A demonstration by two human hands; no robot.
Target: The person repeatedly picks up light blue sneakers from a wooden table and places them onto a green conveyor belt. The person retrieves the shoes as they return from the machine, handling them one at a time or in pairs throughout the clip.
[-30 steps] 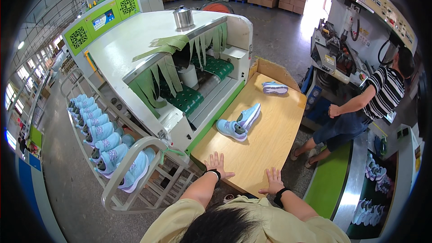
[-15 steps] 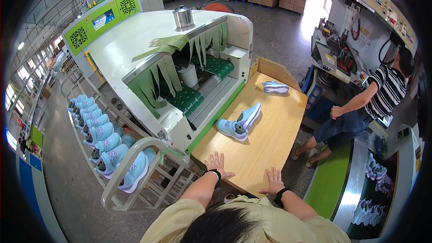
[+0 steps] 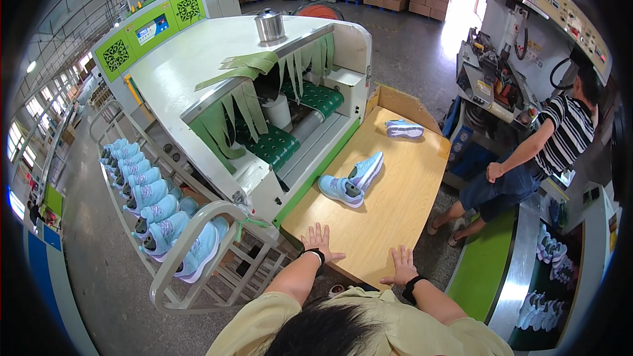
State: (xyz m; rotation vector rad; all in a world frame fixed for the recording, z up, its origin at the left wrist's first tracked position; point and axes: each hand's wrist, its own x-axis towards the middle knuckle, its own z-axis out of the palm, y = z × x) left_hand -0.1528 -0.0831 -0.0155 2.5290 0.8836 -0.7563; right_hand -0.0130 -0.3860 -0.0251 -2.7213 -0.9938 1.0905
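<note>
Both of my hands lie at the near end of a wooden tabletop with their fingers spread. My left hand rests at the left corner, and my right hand at the right; neither holds anything. Ahead of them, two light blue sneakers lie close together: the nearer sneaker points left, and another sneaker leans beside it. A third sneaker, with a pale lilac sole, lies on its side at the far end of the tabletop.
A white machine with green strip curtains and green conveyor belts borders the table's left. A metal rack holds several blue sneakers. On the right, a person in a striped shirt stands by another machine. More shoes sit lower right.
My hands and the sneakers stay in place. The person at the right has shifted slightly, with the head turned a little further away.
</note>
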